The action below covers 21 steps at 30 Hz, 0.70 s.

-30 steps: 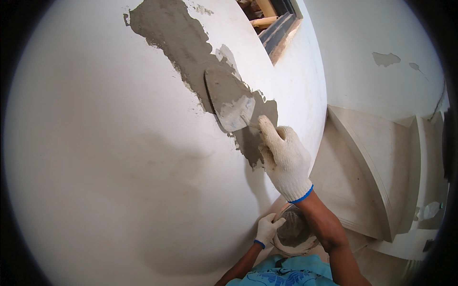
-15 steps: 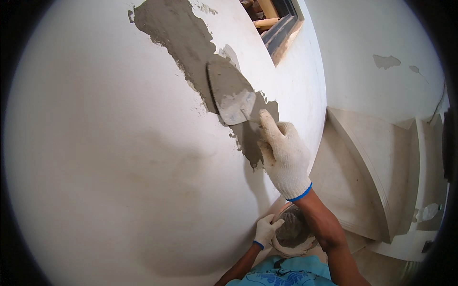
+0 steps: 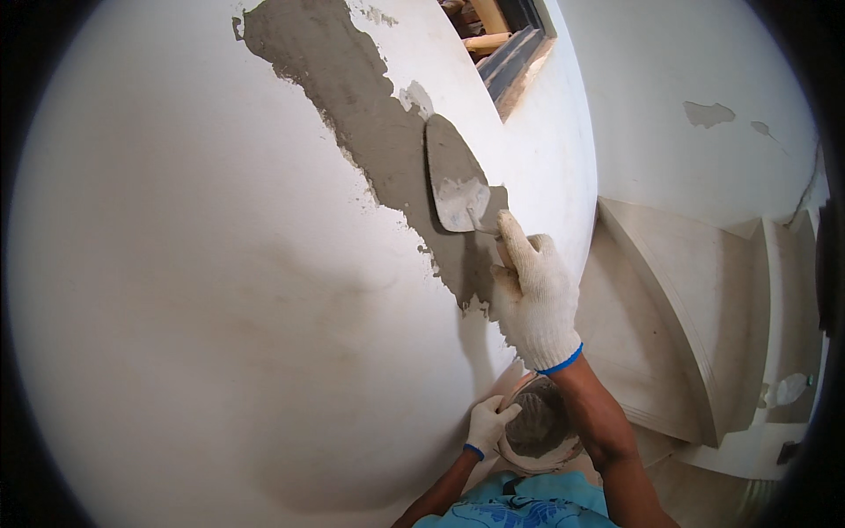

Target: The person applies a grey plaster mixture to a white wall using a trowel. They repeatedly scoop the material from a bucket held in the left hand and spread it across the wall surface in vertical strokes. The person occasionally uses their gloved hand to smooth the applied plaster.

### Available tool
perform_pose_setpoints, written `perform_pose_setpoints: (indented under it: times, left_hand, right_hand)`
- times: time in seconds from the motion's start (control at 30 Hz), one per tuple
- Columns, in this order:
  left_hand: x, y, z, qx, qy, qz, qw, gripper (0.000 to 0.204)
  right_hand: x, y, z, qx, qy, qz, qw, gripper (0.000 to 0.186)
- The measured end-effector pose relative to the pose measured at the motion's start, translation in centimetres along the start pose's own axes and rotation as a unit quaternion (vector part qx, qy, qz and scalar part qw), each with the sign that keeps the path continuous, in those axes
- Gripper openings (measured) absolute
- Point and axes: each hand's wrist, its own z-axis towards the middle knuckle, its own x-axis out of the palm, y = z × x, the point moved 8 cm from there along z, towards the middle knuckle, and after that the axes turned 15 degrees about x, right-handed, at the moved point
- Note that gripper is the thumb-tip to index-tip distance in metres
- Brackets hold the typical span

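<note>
Left hand gripping the bucket, right hand clamped round the trowel: work it shallow over that grey plaster, though blade contact's unclear.

No words, numbers, brands or signs can be read anywhere. Toward five o'clock, the turquoise shirt bears a blue print that runs into the lower edge; whether its shapes include letters cannot be made out. Toward four o'clock, close to the rim of the view, a small dark patch sits by the pale stair side, too small to tell whether it carries any marking.
</note>
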Motion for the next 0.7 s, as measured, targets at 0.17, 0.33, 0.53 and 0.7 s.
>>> perform_pose_setpoints:
  times: [0.17,0.33,0.53,0.7]
  left_hand:
    - [0.2,1.5,0.1,0.011,-0.005,0.009,1.0,0.03]
    - [-0.2,1.7,-0.2,0.007,-0.013,0.008,1.0,0.031]
    - [-0.2,1.1,0.1,0.019,0.001,0.051,0.999,0.032]
    - [0.0,-0.7,0.0,0.024,-0.01,0.023,0.999,0.033]
  right_hand:
    - [-1.2,4.5,0.9,-0.057,-0.022,0.055,0.997,0.065]
    - [-0.1,4.0,1.3,-0.035,-0.027,-0.019,0.999,0.066]
    - [-0.8,1.1,0.8,-0.028,-0.029,-0.025,0.999,0.065]
    - [-1.5,4.3,1.4,-0.08,-0.048,0.053,0.994,0.065]
